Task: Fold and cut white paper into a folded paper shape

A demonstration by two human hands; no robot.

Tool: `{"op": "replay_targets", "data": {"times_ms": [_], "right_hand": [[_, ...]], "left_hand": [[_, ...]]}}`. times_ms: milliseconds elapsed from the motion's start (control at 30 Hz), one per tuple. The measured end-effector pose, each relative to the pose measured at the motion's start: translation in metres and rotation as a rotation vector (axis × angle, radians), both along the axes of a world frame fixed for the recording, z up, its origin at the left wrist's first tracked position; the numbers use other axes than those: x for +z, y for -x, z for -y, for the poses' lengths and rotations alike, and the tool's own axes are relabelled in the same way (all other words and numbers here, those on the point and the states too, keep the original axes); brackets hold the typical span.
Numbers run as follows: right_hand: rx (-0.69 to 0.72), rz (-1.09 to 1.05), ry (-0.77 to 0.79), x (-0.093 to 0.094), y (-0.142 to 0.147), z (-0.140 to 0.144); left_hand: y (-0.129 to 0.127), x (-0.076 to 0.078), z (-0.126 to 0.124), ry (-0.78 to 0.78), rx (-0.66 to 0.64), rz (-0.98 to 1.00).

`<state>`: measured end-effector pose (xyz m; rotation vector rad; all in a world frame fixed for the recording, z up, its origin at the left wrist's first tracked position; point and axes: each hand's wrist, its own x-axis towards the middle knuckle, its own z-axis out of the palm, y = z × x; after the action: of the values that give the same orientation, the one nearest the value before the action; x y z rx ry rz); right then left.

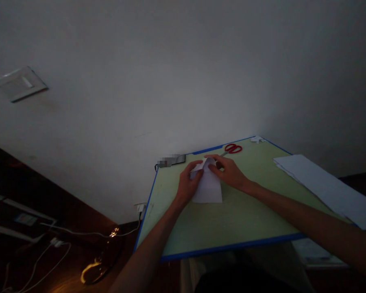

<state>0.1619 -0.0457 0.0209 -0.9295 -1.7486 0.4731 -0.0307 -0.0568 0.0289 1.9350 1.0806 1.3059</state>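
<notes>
White paper, one folded sheet (208, 188), lies near the far middle of the pale green, blue-edged surface (232, 228); I log its upper end as raised and creased between both hands, lower edge flat on the surface. Left hand (189, 184): fingers curled onto the sheet's upper left corner, pinching it; fingertips hard to make out in the dim light. Right hand (228, 171): laid over the upper right part of the sheet, fingers pressing on the fold; whether it pinches or only presses I cannot tell. Red-handled scissors (232, 149): at the far edge, just beyond the right hand, blades partly hidden behind it. Stack of white sheets (326, 188): right side, overhanging the surface, cut off by the frame edge. Small white scrap (257, 139): far right corner, shape unclear. Dark flat item (172, 160): far left corner, blurred, not identifiable. White cables (57, 244): on the dark floor at left, details lost in shadow.
</notes>
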Motion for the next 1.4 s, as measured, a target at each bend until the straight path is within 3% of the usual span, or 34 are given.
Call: {"op": "replay_targets", "data": {"times_ms": [233,467,867,1100,1400], "right_hand": [[0.019,0.007,-0.055,-0.002,0.0,0.0],[0.111,0.045,-0.136,-0.004,0.001,0.001],[0.147,0.095,-0.212,-0.004,-0.001,0.0],[0.168,0.094,-0.211,-0.004,0.0,0.002],[0.048,0.042,-0.157,-0.001,-0.001,0.001]], "left_hand": [[-0.001,0.005,0.002,0.038,-0.012,0.102],[0.0,-0.004,-0.004,0.176,-0.037,0.212],[0.001,0.0,-0.003,0.051,0.074,0.132],[0.002,0.004,-0.001,0.078,0.111,0.119],[-0.001,0.005,0.0,0.056,0.125,0.122]]}}
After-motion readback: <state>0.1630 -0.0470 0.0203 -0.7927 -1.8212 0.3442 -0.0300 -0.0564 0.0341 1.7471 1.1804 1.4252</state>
